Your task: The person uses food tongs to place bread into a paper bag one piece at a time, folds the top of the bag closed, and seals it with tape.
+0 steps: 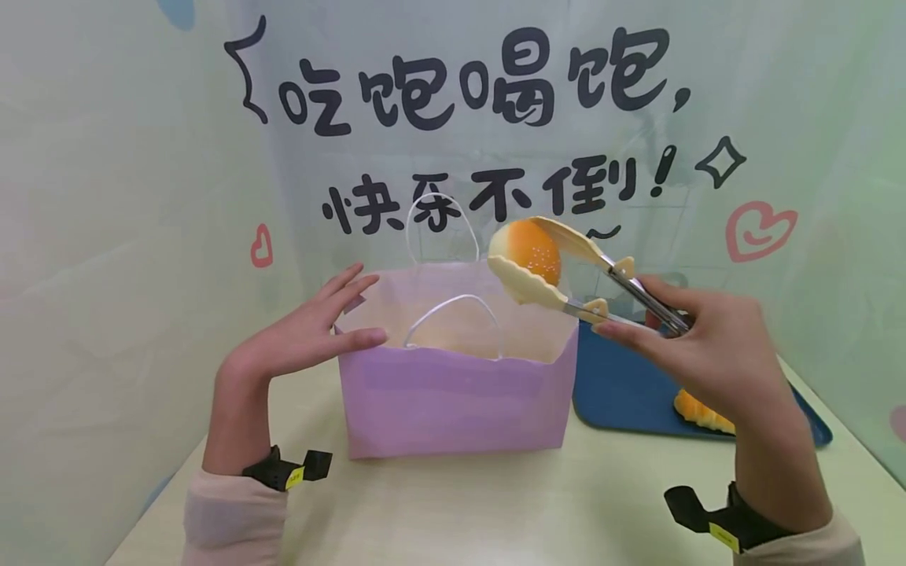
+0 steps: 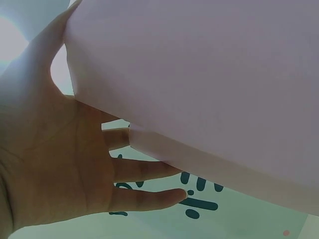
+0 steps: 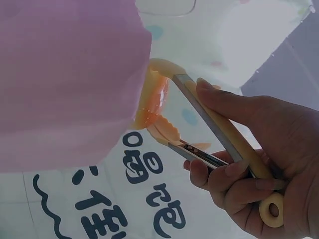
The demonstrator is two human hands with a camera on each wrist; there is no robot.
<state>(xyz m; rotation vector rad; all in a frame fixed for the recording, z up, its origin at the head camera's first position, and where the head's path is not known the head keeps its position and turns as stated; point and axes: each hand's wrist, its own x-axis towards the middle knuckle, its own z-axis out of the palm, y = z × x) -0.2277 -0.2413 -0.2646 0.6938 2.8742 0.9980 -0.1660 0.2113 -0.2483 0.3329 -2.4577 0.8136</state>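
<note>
A purple paper bag (image 1: pixel 453 401) with white handles stands upright, its mouth open at the top. My left hand (image 1: pixel 304 326) rests at the bag's left rim, thumb on the front edge and straight fingers along the side. In the left wrist view the bag's wall (image 2: pixel 199 84) lies across the spread fingers (image 2: pixel 144 170). My right hand (image 1: pixel 708 346) grips metal tongs (image 1: pixel 623 291) with cream-coloured tips. A round bun (image 1: pixel 534 251) with white seeds is pinched between those tips, above the bag's right rim. The right wrist view shows the bun (image 3: pixel 157 99) partly hidden behind the bag.
A blue tray (image 1: pixel 623 385) lies right of the bag on the pale table (image 1: pixel 453 511). On it sits a golden ridged bread roll (image 1: pixel 701 410), partly covered by my right forearm. A printed curtain (image 1: pixel 141 196) with black lettering hangs behind and at the sides.
</note>
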